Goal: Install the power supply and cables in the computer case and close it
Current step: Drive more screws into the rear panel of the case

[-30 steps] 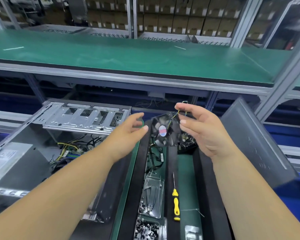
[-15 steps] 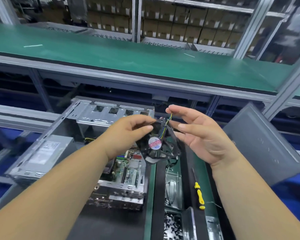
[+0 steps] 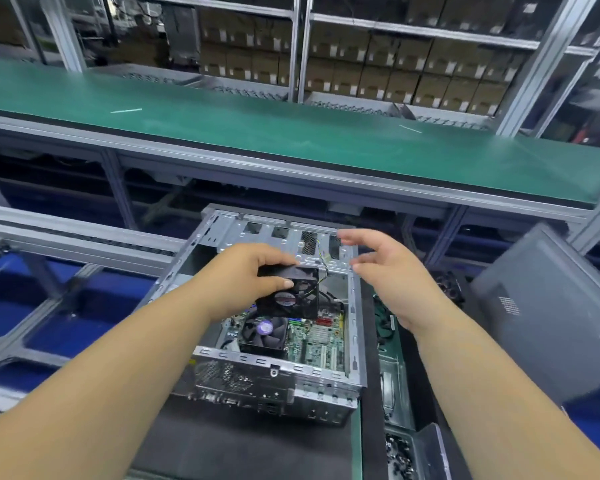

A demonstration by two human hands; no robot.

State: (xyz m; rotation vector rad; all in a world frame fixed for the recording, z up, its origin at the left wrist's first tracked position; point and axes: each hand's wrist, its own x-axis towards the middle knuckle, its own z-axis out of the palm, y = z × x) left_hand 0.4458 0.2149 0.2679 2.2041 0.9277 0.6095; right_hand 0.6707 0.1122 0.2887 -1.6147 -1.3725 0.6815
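Note:
An open metal computer case [image 3: 355, 327] lies on its side on the black mat, with its motherboard [image 3: 317, 337] and CPU cooler fan [image 3: 264, 332] showing. My left hand [image 3: 250, 275] grips a small black case fan [image 3: 290, 294] by its top edge, above the case's middle. Thin coloured wires [image 3: 323, 263] run from the fan up toward the case's far wall. My right hand [image 3: 392, 271] hovers just right of the fan with fingers spread, holding nothing. The grey side panel [image 3: 548, 313] leans at the right.
A green conveyor shelf [image 3: 291, 133] spans the back, above aluminium framing. Right of the case runs a green strip with cables [image 3: 383, 323] and a tray of screws [image 3: 400, 452]. Blue floor and rails lie to the left.
The view swung left, so the case now lies centred under my hands. My left hand took hold of the fan and carried it over the case. My right hand let go of its wires.

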